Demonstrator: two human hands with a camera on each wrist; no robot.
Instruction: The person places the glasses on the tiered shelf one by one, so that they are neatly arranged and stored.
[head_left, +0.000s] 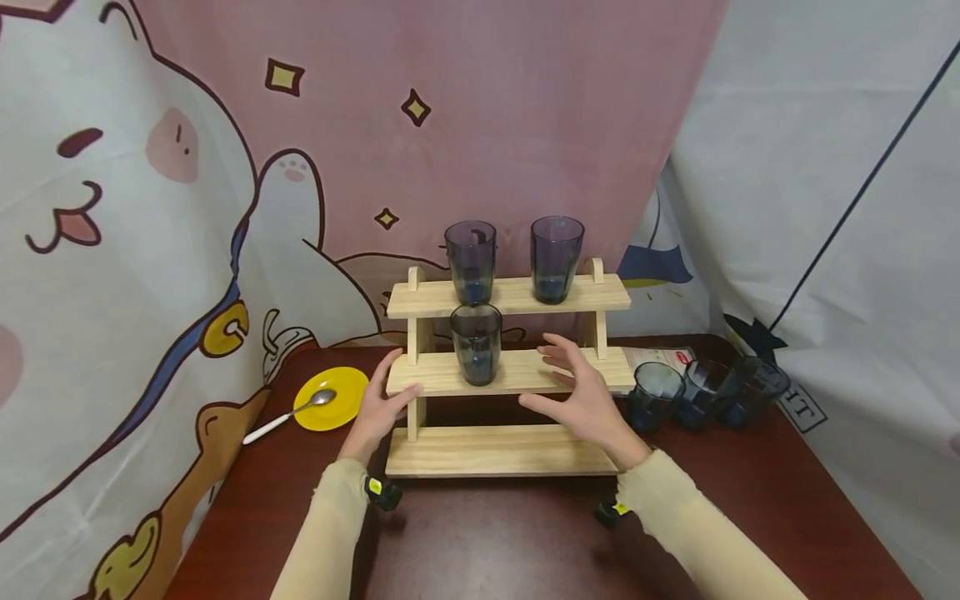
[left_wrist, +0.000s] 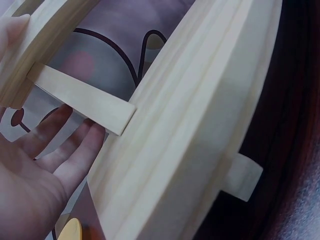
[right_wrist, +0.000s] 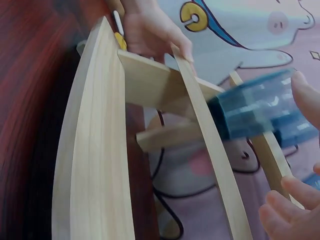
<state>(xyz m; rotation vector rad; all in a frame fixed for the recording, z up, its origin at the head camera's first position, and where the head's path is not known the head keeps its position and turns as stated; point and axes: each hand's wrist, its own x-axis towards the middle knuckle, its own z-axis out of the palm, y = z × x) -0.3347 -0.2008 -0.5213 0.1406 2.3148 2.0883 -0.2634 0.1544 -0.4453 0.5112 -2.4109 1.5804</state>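
Observation:
A three-tier wooden shelf rack (head_left: 498,452) stands on the table. My left hand (head_left: 378,410) grips the left end of its middle board, thumb on the front edge and fingers behind; in the left wrist view the fingers (left_wrist: 82,145) lie by the upright under that board. In front of the middle board's right half hovers my right hand (head_left: 583,400), thumb and fingers spread, holding nothing. A dark tinted glass (head_left: 477,346) is upright on the middle board, left of centre. Two more glasses, one left (head_left: 471,262) and one right (head_left: 556,260), stand on the top board.
At the right, three tinted glasses, a near one (head_left: 654,400), a middle one (head_left: 701,393) and a far one (head_left: 752,392), stand beside the rack. A printed packet (head_left: 660,358) lies behind them. At the left, a spoon (head_left: 288,417) rests on a yellow plate (head_left: 337,417).

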